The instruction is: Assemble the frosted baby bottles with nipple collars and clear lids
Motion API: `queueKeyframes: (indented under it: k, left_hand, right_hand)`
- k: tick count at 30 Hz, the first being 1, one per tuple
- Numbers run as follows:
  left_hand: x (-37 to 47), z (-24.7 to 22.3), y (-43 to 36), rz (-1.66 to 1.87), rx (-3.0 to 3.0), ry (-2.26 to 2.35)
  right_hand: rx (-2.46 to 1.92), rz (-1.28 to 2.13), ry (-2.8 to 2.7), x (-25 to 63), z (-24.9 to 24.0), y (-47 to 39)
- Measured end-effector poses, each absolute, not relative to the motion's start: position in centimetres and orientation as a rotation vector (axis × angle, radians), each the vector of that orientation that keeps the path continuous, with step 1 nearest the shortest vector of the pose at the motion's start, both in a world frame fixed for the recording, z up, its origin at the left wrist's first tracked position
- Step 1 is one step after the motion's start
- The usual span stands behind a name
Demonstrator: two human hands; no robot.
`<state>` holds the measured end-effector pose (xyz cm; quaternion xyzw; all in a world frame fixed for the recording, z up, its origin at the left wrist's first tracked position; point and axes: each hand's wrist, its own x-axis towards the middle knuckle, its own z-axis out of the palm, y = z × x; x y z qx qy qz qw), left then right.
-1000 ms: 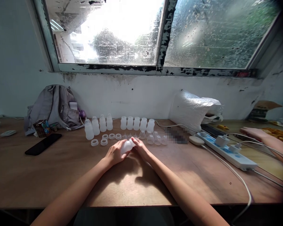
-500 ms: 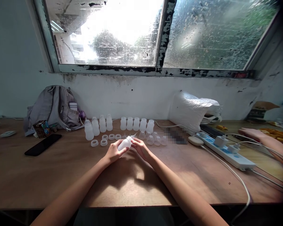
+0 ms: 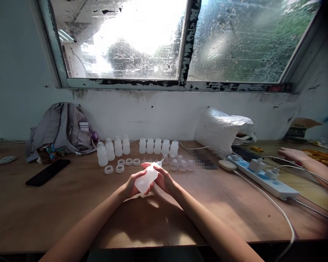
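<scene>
A frosted white bottle (image 3: 147, 179) is tilted between my hands, its top pointing up and to the right. My left hand (image 3: 132, 185) wraps round its body. The fingers of my right hand (image 3: 165, 179) are closed at its top, where a clear pointed piece (image 3: 160, 162) sticks out. Behind stand several capped bottles (image 3: 109, 149) on the left and several uncapped bottles (image 3: 157, 146) in a row. Clear rings (image 3: 120, 168) lie in front of the capped ones, and clear domed covers (image 3: 182, 164) stand right of my hands.
A grey backpack (image 3: 61, 127), a small box (image 3: 46, 153) and a black phone (image 3: 47, 172) are at the left. A white bag (image 3: 218, 129), a power strip (image 3: 265, 178) and cables occupy the right. Another person's hand (image 3: 292, 154) rests at the far right.
The held bottle and both my hands have come slightly lower and nearer. The bottle's base now tilts more toward me, and the clear tip shows above my right fingers.
</scene>
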<state>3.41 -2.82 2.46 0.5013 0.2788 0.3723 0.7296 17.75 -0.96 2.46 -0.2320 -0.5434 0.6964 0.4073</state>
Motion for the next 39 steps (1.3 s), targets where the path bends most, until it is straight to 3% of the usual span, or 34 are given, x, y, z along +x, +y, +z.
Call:
queueKeyframes:
  k: [6, 11, 14, 21, 24, 29, 39]
  left_hand:
    - [4.5, 1.8, -2.8, 0.886, 1.247, 0.794]
    - [4.8, 0.9, -2.8, 1.020, 1.721, 1.058]
    - [4.2, 0.4, -2.5, 1.126, 2.018, 1.222]
    - [1.8, -0.8, 0.1, 1.226, 2.180, 1.635]
    - [1.2, -1.2, 0.6, 1.174, 2.176, 1.705]
    - [1.3, -1.7, 0.6, 1.082, 2.236, 1.727]
    - [1.1, -1.3, 0.3, 1.087, 2.345, 1.729]
  right_hand:
    - [-0.696, 1.775, -1.244, 17.6, 0.6, 0.5]
    - [-0.762, 1.573, -1.320, 17.7, 0.2, 1.3]
    - [-0.914, 1.209, -1.534, 18.0, 0.4, 1.8]
    - [-1.344, -0.071, -1.940, 20.8, -0.2, 4.4]
    - [-1.583, -0.379, -2.000, 21.8, -1.3, 6.0]
    - [-1.722, -0.488, -2.058, 22.6, -2.4, 7.4]
    - [-1.554, -0.424, -2.039, 22.5, -1.9, 6.7]
